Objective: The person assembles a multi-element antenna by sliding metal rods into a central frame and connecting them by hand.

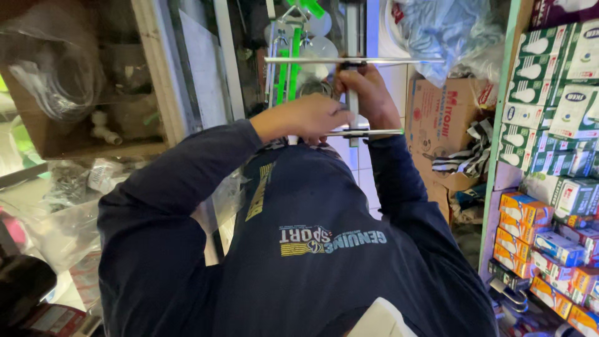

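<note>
- Head view: you look down over your dark blue sweatshirt (299, 249) at both hands raised at 12 o'clock.
- Your left hand (312, 117) sits at about 11 o'clock of the frame's centre, fingers curled round the lower rod (374, 132) where it meets the vertical bar (353, 37).
- Your right hand (368, 93) is just at 1 o'clock from the left one, clamped on the bar between the two rods; its fingertips are hidden, so you cannot tell how tightly.
- The upper rod (299, 60) runs level from 10 to 2 o'clock above both hands, crossing the bar.
- Green and silver hooks (288, 56) hang at 11 o'clock behind the upper rod.
- A cardboard box (440, 118) stands at 3 o'clock of your hands, with a plastic bag (437, 31) above it.
- Shelves of small boxes (549, 93) fill the 3 o'clock edge, green-white ones above orange ones.
- A wooden crate (156, 81) with clear bags sits at 9 o'clock.
</note>
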